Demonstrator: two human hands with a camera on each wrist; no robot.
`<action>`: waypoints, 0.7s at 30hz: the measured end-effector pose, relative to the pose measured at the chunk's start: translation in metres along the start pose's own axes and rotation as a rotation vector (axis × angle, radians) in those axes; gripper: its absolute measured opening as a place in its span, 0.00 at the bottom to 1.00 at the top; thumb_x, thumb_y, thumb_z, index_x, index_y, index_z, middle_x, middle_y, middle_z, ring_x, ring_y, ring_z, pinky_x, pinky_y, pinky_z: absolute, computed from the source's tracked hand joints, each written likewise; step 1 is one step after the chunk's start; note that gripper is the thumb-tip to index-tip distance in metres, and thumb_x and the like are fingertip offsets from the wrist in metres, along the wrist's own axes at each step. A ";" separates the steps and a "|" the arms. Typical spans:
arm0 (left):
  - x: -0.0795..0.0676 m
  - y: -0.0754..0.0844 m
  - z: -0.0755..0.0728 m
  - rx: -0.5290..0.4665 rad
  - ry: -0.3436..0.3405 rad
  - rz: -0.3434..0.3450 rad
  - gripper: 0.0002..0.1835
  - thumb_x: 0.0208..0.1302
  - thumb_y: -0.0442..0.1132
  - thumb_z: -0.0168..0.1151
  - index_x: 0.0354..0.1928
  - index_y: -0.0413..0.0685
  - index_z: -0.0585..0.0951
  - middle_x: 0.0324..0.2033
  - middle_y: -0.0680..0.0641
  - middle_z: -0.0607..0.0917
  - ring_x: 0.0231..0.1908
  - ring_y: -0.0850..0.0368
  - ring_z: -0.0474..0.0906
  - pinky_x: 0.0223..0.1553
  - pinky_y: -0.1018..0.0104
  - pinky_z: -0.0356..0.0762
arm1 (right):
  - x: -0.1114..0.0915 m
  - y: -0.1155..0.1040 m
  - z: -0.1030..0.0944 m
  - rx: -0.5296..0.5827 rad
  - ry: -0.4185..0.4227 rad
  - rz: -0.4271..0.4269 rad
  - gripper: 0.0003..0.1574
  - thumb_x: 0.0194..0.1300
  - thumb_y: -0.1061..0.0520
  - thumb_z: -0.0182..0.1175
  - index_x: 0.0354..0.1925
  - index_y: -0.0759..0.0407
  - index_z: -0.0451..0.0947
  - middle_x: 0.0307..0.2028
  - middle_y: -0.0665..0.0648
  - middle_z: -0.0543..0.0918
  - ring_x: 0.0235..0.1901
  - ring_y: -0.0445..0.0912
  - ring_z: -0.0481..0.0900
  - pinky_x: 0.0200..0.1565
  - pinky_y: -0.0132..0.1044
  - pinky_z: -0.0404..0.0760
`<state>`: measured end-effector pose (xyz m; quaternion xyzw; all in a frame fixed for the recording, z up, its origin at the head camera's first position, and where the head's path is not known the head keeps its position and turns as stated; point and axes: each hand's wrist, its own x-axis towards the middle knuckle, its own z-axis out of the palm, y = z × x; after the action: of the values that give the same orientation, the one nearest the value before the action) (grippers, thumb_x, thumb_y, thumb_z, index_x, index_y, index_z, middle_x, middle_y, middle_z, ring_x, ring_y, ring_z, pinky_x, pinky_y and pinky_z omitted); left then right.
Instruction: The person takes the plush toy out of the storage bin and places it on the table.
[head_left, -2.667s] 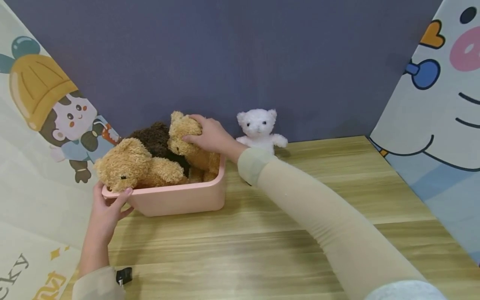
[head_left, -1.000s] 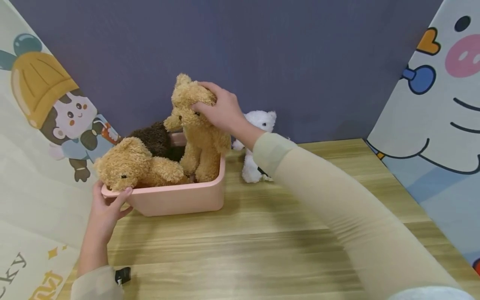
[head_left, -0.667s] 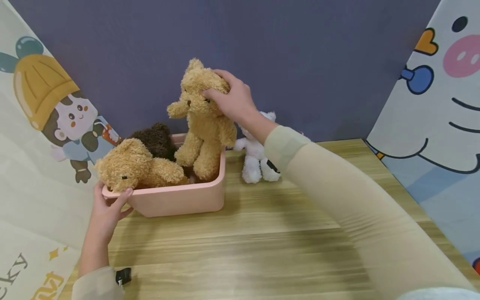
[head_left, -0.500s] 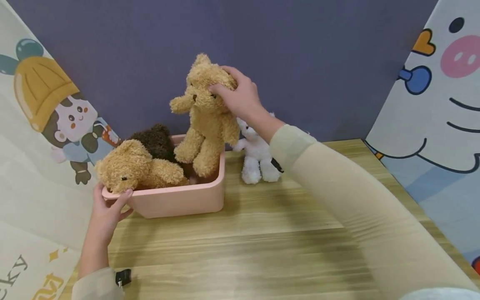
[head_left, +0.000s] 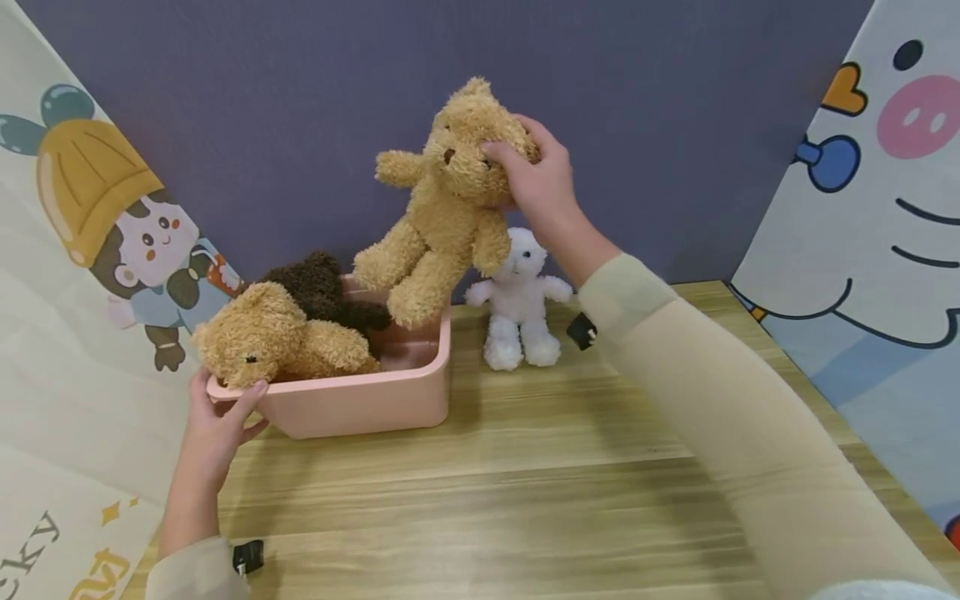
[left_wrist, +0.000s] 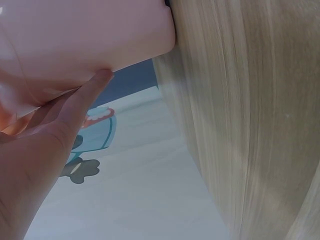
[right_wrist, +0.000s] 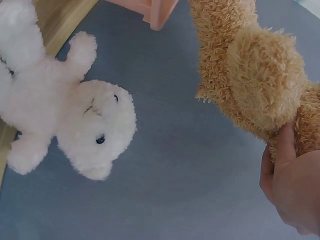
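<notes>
My right hand (head_left: 546, 179) grips a light-brown teddy bear (head_left: 450, 212) by the side of its head, thumb across its face. The bear hangs tilted above the right end of a pink bin (head_left: 360, 408), its feet near the rim. At the bin's left front corner my left hand (head_left: 213, 429) holds the rim, thumb on top and fingers beneath; the left wrist view shows this hand (left_wrist: 55, 135) against the bin wall (left_wrist: 100, 35). Inside the bin lie a second light-brown teddy bear (head_left: 255, 337) and a dark brown plush (head_left: 311, 287), partly hidden behind it.
A white teddy bear (head_left: 521, 300) sits on the wooden table (head_left: 465, 500), against the dark blue back wall (head_left: 637, 125), right of the bin. Printed panels (head_left: 862, 233) flank both sides. Small black clips (head_left: 581, 331) are at both wrists.
The right hand has lifted the light-brown teddy bear up out of the bin and to the right. More of the bin's inside and the white bear now show. My left hand has stayed put.
</notes>
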<state>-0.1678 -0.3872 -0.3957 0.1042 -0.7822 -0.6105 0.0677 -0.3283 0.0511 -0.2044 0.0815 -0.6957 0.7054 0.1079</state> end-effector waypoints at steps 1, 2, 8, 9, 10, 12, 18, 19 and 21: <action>0.000 0.000 0.000 0.000 0.000 0.001 0.53 0.79 0.48 0.62 0.84 0.66 0.31 0.86 0.38 0.35 0.83 0.29 0.43 0.37 0.77 0.86 | 0.000 0.001 -0.004 0.029 0.008 0.004 0.36 0.73 0.43 0.68 0.75 0.30 0.70 0.72 0.48 0.73 0.60 0.49 0.82 0.52 0.50 0.92; 0.000 0.000 0.000 0.001 -0.001 0.000 0.53 0.79 0.48 0.62 0.84 0.66 0.31 0.86 0.38 0.35 0.83 0.29 0.43 0.37 0.77 0.86 | 0.000 0.003 -0.007 0.051 0.014 0.005 0.35 0.73 0.43 0.68 0.74 0.30 0.71 0.72 0.49 0.73 0.62 0.50 0.81 0.53 0.50 0.92; 0.001 -0.002 0.000 0.002 -0.004 0.000 0.53 0.79 0.48 0.62 0.84 0.66 0.30 0.86 0.39 0.34 0.83 0.29 0.42 0.36 0.77 0.86 | -0.003 0.012 -0.029 0.180 0.055 0.003 0.31 0.70 0.46 0.71 0.69 0.33 0.77 0.69 0.52 0.75 0.65 0.54 0.80 0.53 0.54 0.92; 0.001 -0.002 0.000 0.002 -0.004 0.000 0.53 0.79 0.48 0.62 0.84 0.66 0.30 0.86 0.38 0.34 0.83 0.29 0.42 0.36 0.77 0.86 | -0.004 0.013 -0.033 0.201 0.065 0.007 0.30 0.70 0.46 0.71 0.68 0.33 0.78 0.68 0.52 0.75 0.65 0.54 0.80 0.54 0.54 0.91; 0.001 -0.002 0.000 0.003 -0.005 0.000 0.53 0.79 0.48 0.62 0.84 0.66 0.30 0.86 0.38 0.34 0.83 0.29 0.42 0.36 0.78 0.86 | -0.005 0.014 -0.036 0.216 0.074 0.010 0.31 0.70 0.46 0.71 0.68 0.33 0.78 0.69 0.52 0.75 0.66 0.54 0.79 0.55 0.55 0.91; 0.001 -0.002 0.000 0.005 -0.006 -0.001 0.53 0.79 0.48 0.62 0.84 0.67 0.30 0.86 0.39 0.34 0.83 0.29 0.42 0.36 0.78 0.85 | -0.007 0.017 -0.043 0.239 0.091 0.014 0.30 0.70 0.47 0.71 0.68 0.34 0.78 0.69 0.52 0.74 0.67 0.54 0.77 0.58 0.58 0.89; 0.000 -0.002 0.000 -0.009 0.001 0.007 0.52 0.79 0.48 0.62 0.84 0.67 0.32 0.86 0.39 0.36 0.83 0.30 0.44 0.37 0.78 0.85 | -0.013 0.022 -0.058 0.254 0.135 0.021 0.30 0.71 0.48 0.71 0.68 0.33 0.78 0.70 0.53 0.73 0.68 0.54 0.75 0.60 0.61 0.88; 0.001 -0.002 0.000 -0.012 0.002 0.008 0.52 0.79 0.47 0.62 0.84 0.67 0.32 0.86 0.39 0.36 0.83 0.30 0.44 0.37 0.78 0.85 | -0.015 0.023 -0.059 0.253 0.142 0.021 0.30 0.71 0.48 0.71 0.68 0.33 0.78 0.70 0.53 0.73 0.68 0.54 0.75 0.59 0.61 0.88; 0.001 -0.001 0.000 -0.015 0.006 0.008 0.52 0.79 0.47 0.62 0.84 0.67 0.32 0.86 0.39 0.36 0.83 0.30 0.44 0.37 0.77 0.86 | -0.018 0.025 -0.063 0.256 0.151 0.020 0.30 0.71 0.48 0.71 0.68 0.33 0.78 0.70 0.53 0.73 0.69 0.55 0.74 0.59 0.62 0.87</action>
<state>-0.1684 -0.3877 -0.3968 0.1023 -0.7778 -0.6158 0.0734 -0.3159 0.1130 -0.2344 0.0345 -0.5907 0.7936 0.1418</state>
